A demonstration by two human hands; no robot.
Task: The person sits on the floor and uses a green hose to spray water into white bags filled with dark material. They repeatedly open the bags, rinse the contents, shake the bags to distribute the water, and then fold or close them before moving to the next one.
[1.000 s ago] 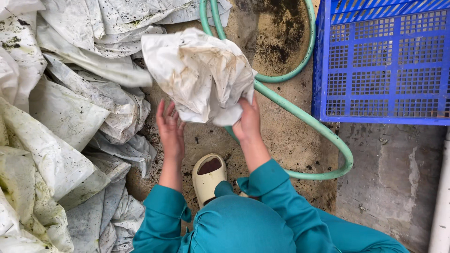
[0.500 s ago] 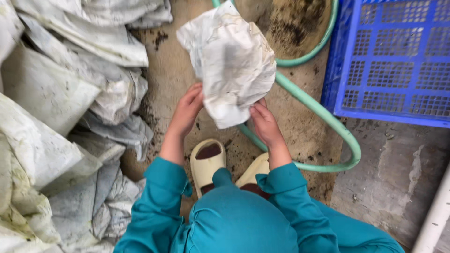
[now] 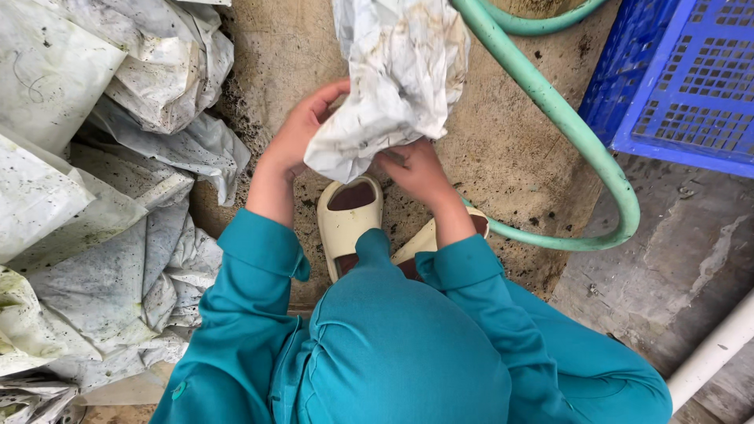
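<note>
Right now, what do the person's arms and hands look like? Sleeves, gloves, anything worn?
Both hands bare: left hand and right hand show no gloves, rings or watch. Both arms wear long teal sleeves of plain woven cloth, loose, with wide folded cuffs ending above the wrists. No markings visible.

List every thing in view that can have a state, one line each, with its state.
Left hand: closed on the crumpled bag's edge.
Right hand: gripping the bag's lower edge.
Crumpled bag: white, soiled, held up off the ground in both hands.
Pile of bags: dirty, crumpled, lying on the ground.
Green hose: looped on the ground.
Blue crate: resting on the ground; contents not visible.
Sandals: worn, flat on the ground.
</note>
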